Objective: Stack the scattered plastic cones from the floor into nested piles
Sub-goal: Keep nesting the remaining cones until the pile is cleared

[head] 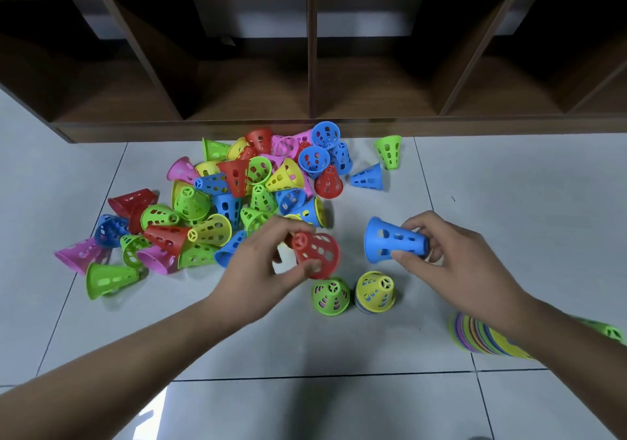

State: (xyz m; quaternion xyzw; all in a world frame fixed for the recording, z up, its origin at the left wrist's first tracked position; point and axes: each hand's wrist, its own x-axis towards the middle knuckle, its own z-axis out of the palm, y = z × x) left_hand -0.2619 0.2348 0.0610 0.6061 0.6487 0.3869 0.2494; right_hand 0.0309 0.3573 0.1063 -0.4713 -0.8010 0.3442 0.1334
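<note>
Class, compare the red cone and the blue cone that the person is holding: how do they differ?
The red cone is in the left hand; the blue cone is in the right hand. The red cone's narrow top points up towards the camera, while the blue cone lies sideways, wide rim to the left. Both are perforated plastic, alike in shape.

A jumble of perforated plastic cones [237, 198] in red, blue, green, yellow and pink is lying tipped across the centre-left floor. A red cone [317, 253] and a blue cone [393, 240] are sitting lifted mid-frame, above upright green [330, 296] and yellow [375, 292] piles.
</note>
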